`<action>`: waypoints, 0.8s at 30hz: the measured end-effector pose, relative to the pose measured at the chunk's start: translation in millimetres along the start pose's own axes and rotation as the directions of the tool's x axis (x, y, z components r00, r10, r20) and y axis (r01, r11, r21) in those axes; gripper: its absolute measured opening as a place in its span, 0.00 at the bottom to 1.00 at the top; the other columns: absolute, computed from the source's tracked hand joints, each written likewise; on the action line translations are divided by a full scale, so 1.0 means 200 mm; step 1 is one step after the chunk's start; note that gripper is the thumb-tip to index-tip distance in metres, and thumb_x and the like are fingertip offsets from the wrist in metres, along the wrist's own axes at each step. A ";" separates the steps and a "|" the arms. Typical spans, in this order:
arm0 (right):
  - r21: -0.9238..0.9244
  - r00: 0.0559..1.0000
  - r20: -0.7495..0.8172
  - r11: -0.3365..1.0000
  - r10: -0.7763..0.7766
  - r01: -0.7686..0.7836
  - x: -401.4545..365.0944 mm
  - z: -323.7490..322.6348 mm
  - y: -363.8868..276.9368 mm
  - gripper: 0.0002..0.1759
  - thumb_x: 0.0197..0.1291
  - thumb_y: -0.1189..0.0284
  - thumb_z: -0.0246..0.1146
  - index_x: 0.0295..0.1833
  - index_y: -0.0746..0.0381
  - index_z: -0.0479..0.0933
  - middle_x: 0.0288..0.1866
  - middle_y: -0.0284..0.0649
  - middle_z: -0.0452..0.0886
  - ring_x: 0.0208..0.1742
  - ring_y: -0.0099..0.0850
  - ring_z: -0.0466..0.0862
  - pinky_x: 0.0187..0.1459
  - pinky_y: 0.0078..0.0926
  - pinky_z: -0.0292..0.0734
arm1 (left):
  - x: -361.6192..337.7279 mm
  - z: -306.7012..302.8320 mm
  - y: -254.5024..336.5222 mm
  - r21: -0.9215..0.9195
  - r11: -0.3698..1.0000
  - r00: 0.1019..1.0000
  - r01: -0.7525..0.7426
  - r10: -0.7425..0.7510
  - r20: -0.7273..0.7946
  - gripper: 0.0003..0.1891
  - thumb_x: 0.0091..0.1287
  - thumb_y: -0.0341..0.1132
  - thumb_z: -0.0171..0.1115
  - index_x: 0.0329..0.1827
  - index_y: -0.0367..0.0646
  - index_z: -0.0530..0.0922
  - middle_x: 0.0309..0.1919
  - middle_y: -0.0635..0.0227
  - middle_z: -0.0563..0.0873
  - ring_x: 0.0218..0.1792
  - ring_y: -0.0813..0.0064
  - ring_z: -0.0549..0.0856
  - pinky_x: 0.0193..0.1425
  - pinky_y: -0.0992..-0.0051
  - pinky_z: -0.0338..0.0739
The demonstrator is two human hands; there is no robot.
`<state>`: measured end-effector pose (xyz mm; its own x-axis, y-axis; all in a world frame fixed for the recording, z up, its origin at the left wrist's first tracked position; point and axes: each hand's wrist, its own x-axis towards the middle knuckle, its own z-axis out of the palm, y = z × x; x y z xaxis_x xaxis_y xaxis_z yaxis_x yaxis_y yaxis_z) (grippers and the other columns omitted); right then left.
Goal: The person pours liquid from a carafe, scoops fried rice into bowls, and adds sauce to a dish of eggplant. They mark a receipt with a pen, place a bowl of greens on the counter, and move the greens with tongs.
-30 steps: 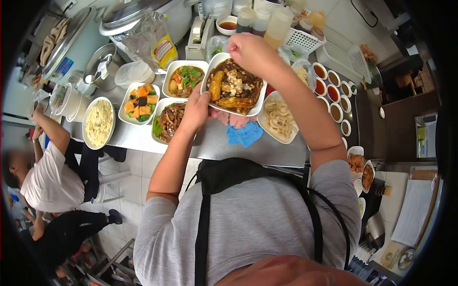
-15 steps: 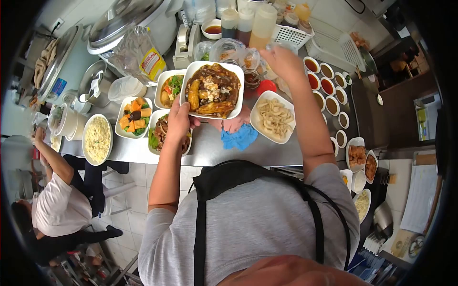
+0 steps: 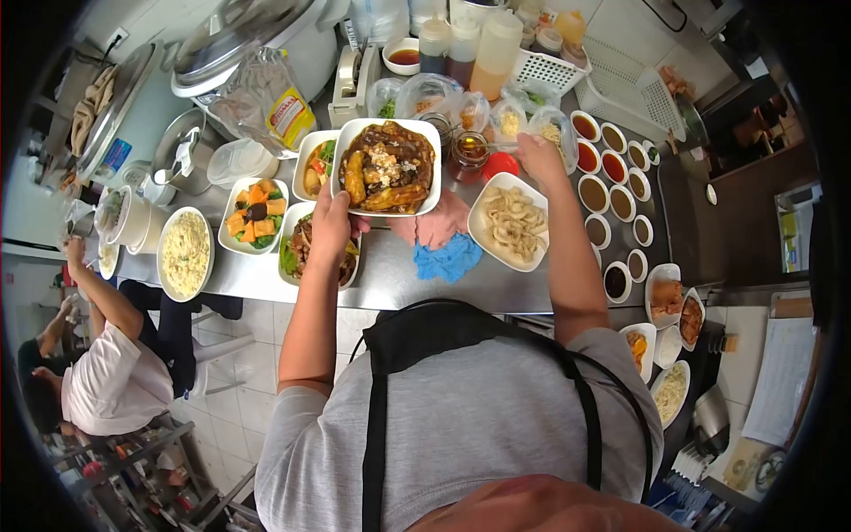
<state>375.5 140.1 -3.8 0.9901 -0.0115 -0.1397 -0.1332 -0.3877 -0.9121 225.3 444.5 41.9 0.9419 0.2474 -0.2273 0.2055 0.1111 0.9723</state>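
My left hand [image 3: 333, 222] is closed on the near left edge of a square white bowl [image 3: 390, 168], which holds yellow-and-brown pieces in dark sauce with pale crumbs on top. The bowl is raised above the counter and partly covers two other dishes. My right hand [image 3: 538, 158] is closed around the end of a thin spoon [image 3: 498, 144]. The spoon's other end is at the mouth of a small glass jar [image 3: 470, 151] of dark reddish contents. Beside the jar lies a red lid [image 3: 501, 165]. Just below my right hand sits a white bowl of pale dumplings [image 3: 510, 220].
Opened plastic bags [image 3: 429, 93] of toppings stand behind the jar. Sauce cups [image 3: 613, 166] line the right side. Bowls of vegetables [image 3: 254, 215], meat [image 3: 306, 249] and fried rice [image 3: 185, 254] stand left. Pink and blue cloths [image 3: 446, 258] lie in front. Another person [image 3: 115, 372] sits at left.
My right hand has come down and nearer, from the topping bags to beside the jar, and the spoon now shows in it. My left hand still holds the bowl in nearly the same place.
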 end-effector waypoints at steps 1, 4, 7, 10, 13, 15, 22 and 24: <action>0.059 0.998 0.019 0.996 0.061 -0.062 -0.02 -0.02 0.01 0.18 0.55 0.61 0.52 0.29 0.68 0.72 0.21 0.37 0.73 0.23 0.25 0.70 0.27 0.22 0.65 | 0.00 0.00 -0.01 0.004 1.000 1.000 0.006 -0.006 0.003 0.15 0.61 0.32 0.36 0.49 0.38 0.63 0.17 0.67 0.76 0.11 0.82 0.72 0.12 0.85 0.64; 0.153 0.985 -0.006 0.974 0.172 -0.169 -0.11 -0.05 -0.05 0.17 0.55 0.62 0.52 0.30 0.67 0.72 0.20 0.31 0.71 0.20 0.19 0.66 0.24 0.18 0.62 | 0.01 0.00 -0.02 -0.006 1.000 0.999 0.000 0.000 0.045 0.15 0.61 0.33 0.36 0.49 0.39 0.63 0.17 0.67 0.76 0.11 0.82 0.72 0.13 0.85 0.64; 0.080 0.988 -0.079 0.989 0.131 -0.125 -0.13 -0.10 -0.10 0.17 0.56 0.62 0.53 0.32 0.67 0.72 0.21 0.30 0.70 0.20 0.18 0.65 0.23 0.17 0.61 | 0.00 0.02 -0.03 -0.011 1.000 0.998 0.011 -0.010 0.056 0.15 0.61 0.33 0.36 0.49 0.40 0.63 0.16 0.68 0.75 0.11 0.82 0.72 0.13 0.85 0.64; 0.133 0.997 -0.066 0.990 0.047 -0.038 -0.17 -0.11 -0.21 0.17 0.56 0.62 0.52 0.31 0.67 0.72 0.22 0.31 0.71 0.20 0.19 0.66 0.23 0.17 0.62 | -0.02 0.04 -0.02 -0.027 0.999 0.997 0.038 -0.036 0.075 0.15 0.61 0.32 0.37 0.51 0.41 0.63 0.17 0.69 0.75 0.11 0.83 0.71 0.13 0.86 0.64; 0.159 0.996 -0.048 0.983 -0.079 0.086 -0.24 -0.04 -0.38 0.17 0.56 0.62 0.52 0.29 0.68 0.72 0.21 0.33 0.72 0.20 0.21 0.68 0.24 0.19 0.64 | -0.03 0.05 -0.03 -0.045 0.998 0.995 0.041 -0.037 0.088 0.16 0.61 0.32 0.37 0.52 0.42 0.62 0.18 0.69 0.75 0.11 0.83 0.71 0.13 0.86 0.64; 0.059 0.976 -0.029 0.974 -0.218 0.219 -0.29 0.03 -0.48 0.16 0.56 0.63 0.53 0.29 0.67 0.72 0.20 0.33 0.72 0.20 0.20 0.68 0.24 0.19 0.64 | -0.04 0.06 -0.03 -0.051 0.998 0.995 0.034 -0.029 0.092 0.16 0.61 0.32 0.37 0.52 0.42 0.62 0.17 0.69 0.75 0.11 0.83 0.71 0.12 0.86 0.64; -0.268 0.807 0.107 0.765 -0.581 0.586 -0.56 0.06 -0.78 0.13 0.56 0.66 0.54 0.29 0.67 0.71 0.18 0.37 0.71 0.20 0.23 0.68 0.24 0.21 0.64 | -0.06 0.05 -0.03 -0.068 0.998 0.994 0.002 0.005 0.108 0.16 0.61 0.32 0.36 0.52 0.40 0.62 0.17 0.69 0.75 0.11 0.83 0.71 0.12 0.86 0.63; -0.313 0.747 0.092 0.693 -0.658 0.649 -0.62 0.04 -0.82 0.13 0.55 0.66 0.55 0.27 0.66 0.71 0.18 0.40 0.70 0.20 0.29 0.69 0.24 0.25 0.65 | -0.07 0.05 -0.01 -0.062 0.998 0.994 0.000 0.007 0.113 0.16 0.61 0.32 0.36 0.52 0.40 0.62 0.16 0.68 0.75 0.11 0.83 0.71 0.12 0.86 0.63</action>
<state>274.1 211.9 159.7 0.8234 0.3318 0.4604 0.5643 -0.5649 -0.6020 214.9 431.4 42.9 0.9673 0.1375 -0.2132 0.1889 0.1704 0.9671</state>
